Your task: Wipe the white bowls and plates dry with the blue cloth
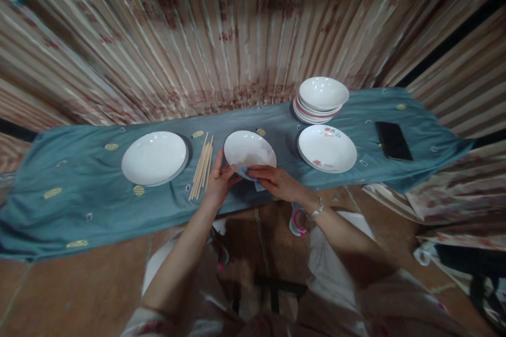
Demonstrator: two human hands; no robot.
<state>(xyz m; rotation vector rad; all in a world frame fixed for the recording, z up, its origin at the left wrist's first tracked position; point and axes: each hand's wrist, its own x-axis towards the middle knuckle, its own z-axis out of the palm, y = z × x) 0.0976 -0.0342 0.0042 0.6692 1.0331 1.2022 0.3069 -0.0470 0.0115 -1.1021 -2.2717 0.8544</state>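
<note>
A white bowl point(250, 146) is in front of me at the middle of the table. My left hand point(221, 180) grips its front left rim, thumb over the edge and index finger stretched along the outer side. My right hand point(279, 181) is closed at the front rim, its fingertips reaching over the edge; a small bluish patch shows by them, and I cannot tell what it is. To the left of my left hand lie several wooden chopsticks point(202, 166) in a loose bunch. Whether the bowl rests on the cloth or is slightly lifted is unclear.
White plates point(155, 158) are stacked at the left. On the right are flower-patterned plates point(327, 148), a stack of bowls point(323, 93) behind them, and a dark phone-like object point(393, 140). A blue-green cloth point(98, 210) covers the narrow table; a curtain point(253, 37) hangs behind.
</note>
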